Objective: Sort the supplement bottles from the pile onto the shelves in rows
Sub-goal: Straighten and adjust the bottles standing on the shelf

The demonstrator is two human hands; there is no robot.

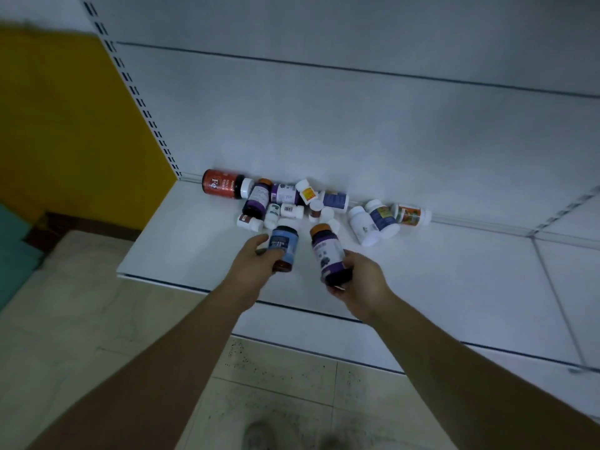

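A pile of supplement bottles (292, 203) lies on its sides at the back of a white shelf (438, 280), against the back panel. It includes a large red-labelled bottle (220, 185), purple-labelled ones (258, 198) and several white ones (363, 225). My left hand (256, 261) grips a dark bottle with a blue label (284, 246) just in front of the pile. My right hand (360, 284) grips a purple-labelled bottle with an orange cap (328, 251), tilted with its cap toward the pile. Both bottles are held above the shelf.
A second white shelf (406, 349) juts out lower and nearer to me. The white back panel (324, 108) rises behind, with a slotted upright (143, 102) at its left edge. A yellow wall (65, 125) stands at left. Tiled floor (276, 401) lies below.
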